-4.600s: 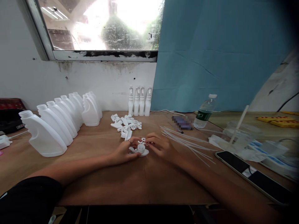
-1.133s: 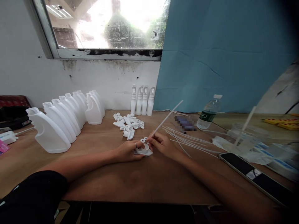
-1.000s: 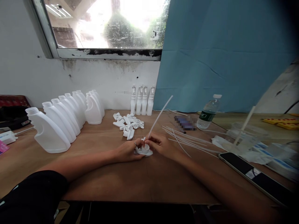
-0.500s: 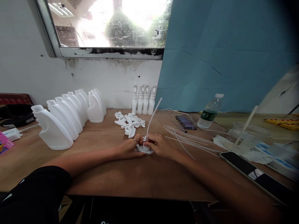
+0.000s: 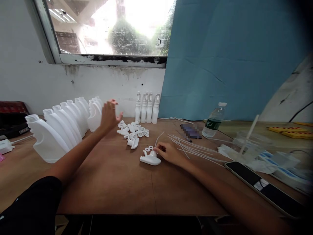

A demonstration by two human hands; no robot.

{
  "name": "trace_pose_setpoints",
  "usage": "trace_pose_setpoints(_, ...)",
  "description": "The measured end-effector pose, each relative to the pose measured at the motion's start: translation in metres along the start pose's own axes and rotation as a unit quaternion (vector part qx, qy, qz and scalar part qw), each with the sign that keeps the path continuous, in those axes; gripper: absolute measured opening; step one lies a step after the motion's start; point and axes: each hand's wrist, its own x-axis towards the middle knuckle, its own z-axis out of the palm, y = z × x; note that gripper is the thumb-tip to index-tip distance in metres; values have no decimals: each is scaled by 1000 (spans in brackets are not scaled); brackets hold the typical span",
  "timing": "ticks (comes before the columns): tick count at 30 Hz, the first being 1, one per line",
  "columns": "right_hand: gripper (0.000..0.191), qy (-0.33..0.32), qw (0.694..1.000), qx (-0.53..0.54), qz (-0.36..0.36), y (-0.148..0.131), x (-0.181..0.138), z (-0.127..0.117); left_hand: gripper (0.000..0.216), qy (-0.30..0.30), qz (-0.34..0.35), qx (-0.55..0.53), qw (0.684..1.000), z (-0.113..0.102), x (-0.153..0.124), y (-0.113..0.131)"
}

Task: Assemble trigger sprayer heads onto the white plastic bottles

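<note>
A white spray-trigger head lies on the wooden table with a thin white tube rising out of it. My right hand rests beside it, fingertips pinched at the tube's base on the head. My left hand is raised with fingers spread, empty, close to the nearest white bottle in the row of open white bottles. Two small white rings lie just behind the trigger head.
A heap of white trigger parts lies mid-table, several loose tubes to the right. Assembled sprayer heads stand by the wall. A water bottle, a phone, clear packaging and a black-red box are around.
My left hand has let go of the trigger head and lifted left toward the row of bottles. The tube now stands lower in the head; my right hand stays at it.
</note>
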Motion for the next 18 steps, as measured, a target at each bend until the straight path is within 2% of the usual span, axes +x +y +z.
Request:
trace_pose_setpoints(2,29,-19,1000,-8,-24,-11,-6,-8,52,127,-47,152,979,-18,22,-27)
trace_pose_setpoints(3,37,-37,999,-15,-36,-16,-9,-12,62,173,-82,195,962,-25,28,-39)
trace_pose_setpoints(5,57,-90,993,-44,-55,-23,-13,-15,78,205,-150,246,936,-36,33,-60)
trace_pose_setpoints(6,61,-117,989,-63,-63,-25,-15,-16,87,190,-187,261,928,-38,32,-69)
trace_pose_setpoints(8,61,-154,981,-91,-78,-26,-16,-14,104,115,-265,279,916,-40,27,-81)
trace_pose_setpoints(11,50,-155,978,-100,-100,-23,-16,-8,119,-2,-348,279,895,-40,20,-90)
trace_pose_setpoints(15,40,-117,975,-124,-142,-20,-16,-2,112,-51,-359,270,892,-44,19,-87)
trace_pose_setpoints(18,44,-23,974,-125,-189,-18,-14,-6,103,-70,-336,272,899,-49,25,-72)
